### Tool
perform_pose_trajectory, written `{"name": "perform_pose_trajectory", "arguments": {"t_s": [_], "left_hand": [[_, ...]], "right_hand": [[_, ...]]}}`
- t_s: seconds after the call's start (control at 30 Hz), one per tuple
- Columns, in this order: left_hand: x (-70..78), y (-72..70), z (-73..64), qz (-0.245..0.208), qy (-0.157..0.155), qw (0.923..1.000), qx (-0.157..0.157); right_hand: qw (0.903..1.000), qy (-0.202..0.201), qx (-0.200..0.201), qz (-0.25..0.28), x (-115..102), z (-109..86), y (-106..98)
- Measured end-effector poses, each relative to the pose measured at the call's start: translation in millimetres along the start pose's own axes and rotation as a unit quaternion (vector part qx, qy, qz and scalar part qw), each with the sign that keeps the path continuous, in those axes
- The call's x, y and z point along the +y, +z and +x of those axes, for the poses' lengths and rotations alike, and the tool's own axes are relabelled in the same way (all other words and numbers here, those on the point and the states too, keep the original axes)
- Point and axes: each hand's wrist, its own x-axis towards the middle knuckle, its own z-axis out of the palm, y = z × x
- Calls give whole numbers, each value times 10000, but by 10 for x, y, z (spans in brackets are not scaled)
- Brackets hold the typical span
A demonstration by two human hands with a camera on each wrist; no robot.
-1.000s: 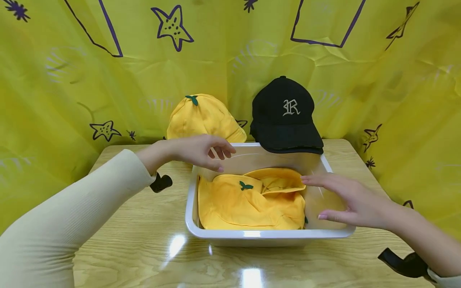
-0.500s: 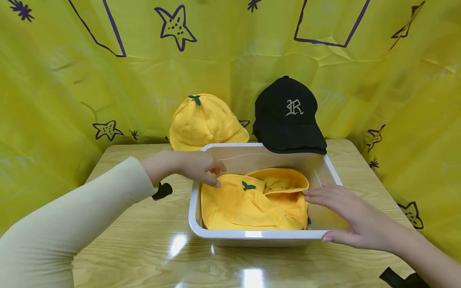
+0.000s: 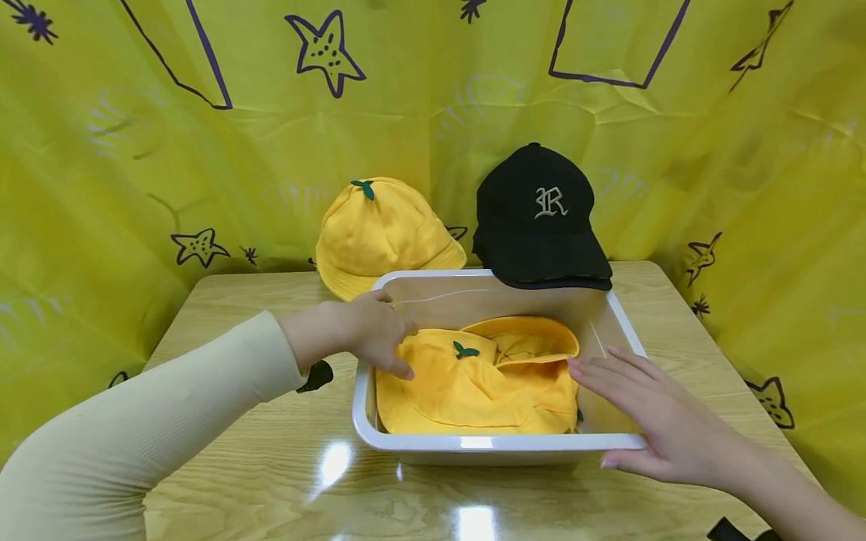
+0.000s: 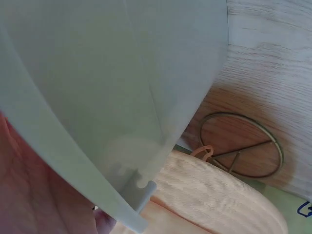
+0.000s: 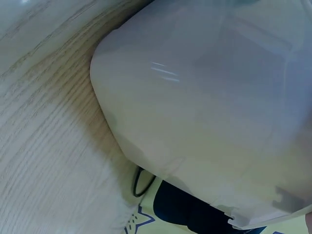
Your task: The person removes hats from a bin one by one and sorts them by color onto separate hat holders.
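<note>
A white plastic bin (image 3: 446,443) stands on the table with yellow hats (image 3: 440,391) inside, one bearing a green leaf tab. My left hand (image 3: 368,330) lies over the bin's left rim, its thumb above the nearest hat, its fingers spread. In the left wrist view the palm (image 4: 39,185) is beside the bin's rim (image 4: 58,139), with the fingers mostly hidden. At the right front corner my right hand (image 3: 652,413) is over the rim, with straight fingers reaching inside and the thumb outside. Most of the right wrist view is the bin's outer wall (image 5: 195,97).
Behind the bin are another yellow hat (image 3: 386,233) and a black cap (image 3: 534,203) with a letter R. A round wire base (image 4: 241,117) stands below the yellow hat. A yellow patterned cloth (image 3: 237,165) hangs behind the wooden table (image 3: 250,436).
My left hand has come down and slightly left, from above the bin onto its left rim. My right hand has lowered to the right front corner. The hats stay in place.
</note>
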Motion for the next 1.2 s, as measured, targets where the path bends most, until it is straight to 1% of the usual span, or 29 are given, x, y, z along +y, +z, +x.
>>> {"name": "perform_pose_trajectory", "arguments": {"t_s": [0.1,0.17,0.23,0.3,0.33,0.4,0.47,0.57,0.63,0.67,0.77,0.8,0.93,1.0,1.07,1.17,1.2], "left_hand": [[-3,14,14,48,37,10000,36],[-9,25,20,-38,114,9999,91],[-19,34,17,-250,213,9993,162],[-29,36,6,-504,313,9980,230],[-34,36,0,-652,372,9968,277],[-36,33,-7,-957,457,9936,378],[-29,29,-7,-1371,568,9879,458],[-6,22,-8,-2016,675,9755,560],[11,15,-5,-2362,723,9670,621],[19,11,-3,-2473,725,9641,648],[32,-1,-2,-2564,815,9605,706],[33,-3,-3,-2537,866,9608,702],[28,-16,-29,-2602,973,9588,598],[17,-18,-43,-2741,1059,9540,595],[3,-13,-52,-2936,1123,9473,616],[-17,7,-53,-3231,1258,9355,680],[-19,13,-53,-3341,1250,9317,683]], "right_hand": [[9990,205,-159,-375,-31,-22,3],[9955,557,-500,-582,-56,-44,-13],[9895,904,-836,-753,-77,-62,-32],[9844,1118,-1058,-855,-89,-70,-46],[9823,1188,-1142,-887,-93,-74,-51],[9818,1202,-1131,-936,-97,-79,-51],[9816,1190,-1119,-984,-97,-83,-50],[9815,1184,-1117,-1011,-92,-81,-48],[9814,1188,-1126,-1005,-89,-78,-46],[9814,1192,-1130,-999,-91,-78,-45],[9814,1203,-1126,-989,-97,-75,-39],[9815,1208,-1117,-982,-98,-75,-39],[9812,1242,-1109,-979,-100,-70,-35],[9812,1243,-1112,-972,-97,-66,-36],[9812,1256,-1108,-958,-97,-64,-35],[9816,1254,-1097,-932,-99,-65,-31],[9817,1256,-1093,-922,-102,-67,-28]]}}
